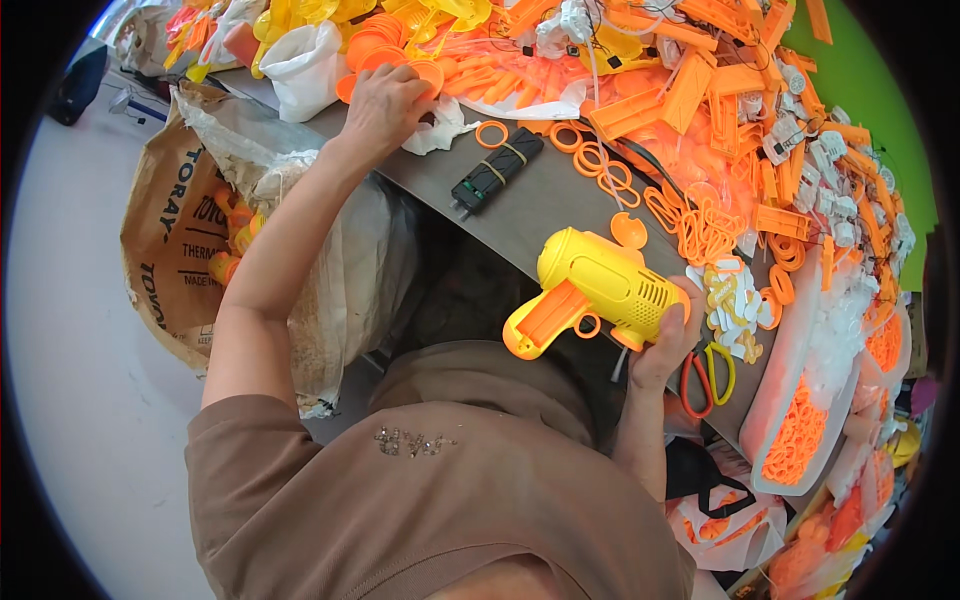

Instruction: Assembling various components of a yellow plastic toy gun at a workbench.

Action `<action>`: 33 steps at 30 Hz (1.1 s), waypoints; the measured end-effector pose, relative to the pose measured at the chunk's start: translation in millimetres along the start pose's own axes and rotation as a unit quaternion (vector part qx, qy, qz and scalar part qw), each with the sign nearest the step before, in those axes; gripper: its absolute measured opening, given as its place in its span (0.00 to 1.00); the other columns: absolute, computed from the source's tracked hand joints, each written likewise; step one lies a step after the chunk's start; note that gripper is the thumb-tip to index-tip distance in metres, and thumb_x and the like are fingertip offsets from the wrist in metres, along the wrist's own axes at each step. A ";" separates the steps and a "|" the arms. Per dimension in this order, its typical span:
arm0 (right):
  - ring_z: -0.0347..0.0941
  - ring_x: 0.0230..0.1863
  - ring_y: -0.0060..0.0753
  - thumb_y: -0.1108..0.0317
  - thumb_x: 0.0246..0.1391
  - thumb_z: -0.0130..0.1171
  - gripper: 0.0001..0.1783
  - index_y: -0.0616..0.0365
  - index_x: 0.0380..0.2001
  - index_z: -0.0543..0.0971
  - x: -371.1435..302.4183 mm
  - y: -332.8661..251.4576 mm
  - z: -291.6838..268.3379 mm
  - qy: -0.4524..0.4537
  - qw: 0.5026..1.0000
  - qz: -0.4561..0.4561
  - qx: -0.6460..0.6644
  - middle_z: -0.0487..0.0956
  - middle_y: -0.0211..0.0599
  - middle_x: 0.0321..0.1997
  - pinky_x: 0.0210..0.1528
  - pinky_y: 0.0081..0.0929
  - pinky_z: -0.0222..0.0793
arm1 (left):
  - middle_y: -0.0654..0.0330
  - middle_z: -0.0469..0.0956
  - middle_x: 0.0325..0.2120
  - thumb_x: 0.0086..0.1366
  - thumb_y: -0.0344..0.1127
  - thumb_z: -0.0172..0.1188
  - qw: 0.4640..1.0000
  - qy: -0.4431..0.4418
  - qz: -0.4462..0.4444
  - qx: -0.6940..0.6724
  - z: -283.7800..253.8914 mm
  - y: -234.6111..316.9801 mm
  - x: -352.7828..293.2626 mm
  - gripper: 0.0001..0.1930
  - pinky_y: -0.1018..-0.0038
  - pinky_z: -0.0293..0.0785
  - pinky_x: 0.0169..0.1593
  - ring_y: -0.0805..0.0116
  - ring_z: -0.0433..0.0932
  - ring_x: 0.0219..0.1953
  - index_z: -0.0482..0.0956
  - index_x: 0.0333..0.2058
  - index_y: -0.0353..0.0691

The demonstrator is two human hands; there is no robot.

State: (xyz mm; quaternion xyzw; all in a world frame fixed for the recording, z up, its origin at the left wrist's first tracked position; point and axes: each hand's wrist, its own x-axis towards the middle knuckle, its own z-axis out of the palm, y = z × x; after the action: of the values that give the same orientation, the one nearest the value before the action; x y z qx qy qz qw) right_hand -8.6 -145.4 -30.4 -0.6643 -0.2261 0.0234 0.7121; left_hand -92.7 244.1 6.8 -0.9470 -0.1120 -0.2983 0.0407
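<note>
In my right hand [665, 345] is a yellow toy gun [605, 275] with orange parts, held by its rounded end over the near edge of the table. Its orange trigger ring and the orange inside of its handle face me. My left hand [385, 105] reaches to the far left of the table, fingers curled down at a pile of orange round caps [378, 38]. Its fingertips and whatever is between them are hidden. A crumpled white sheet [440, 127] and an orange ring [491, 134] lie beside that hand.
A black box bound with rubber bands [497, 172] lies mid-table. Red-handled scissors [696, 387] and yellow-handled scissors [720, 372] lie at right, near a long bin [755, 440] of small orange parts. Orange frames [690, 90] heap up behind. A large paper sack [165, 240] stands left.
</note>
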 end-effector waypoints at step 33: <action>0.69 0.33 0.23 0.61 0.56 0.43 0.19 0.67 0.43 0.67 2.0 -1.3 -2.4 0.016 1.000 0.001 -0.002 0.72 0.37 0.34 0.37 0.19 0.64 | 0.60 0.75 0.22 0.50 0.37 0.65 0.984 0.076 -0.107 -0.121 22.4 5.8 10.4 0.09 0.68 0.67 0.32 0.63 0.74 0.26 0.76 0.24 0.39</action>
State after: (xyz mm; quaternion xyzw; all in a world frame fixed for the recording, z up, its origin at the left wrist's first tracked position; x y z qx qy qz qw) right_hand -6.3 -147.1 -28.6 -0.6664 -0.2140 0.0130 0.7141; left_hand -70.6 243.7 -5.6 -0.9020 -0.1720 -0.3837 -0.0978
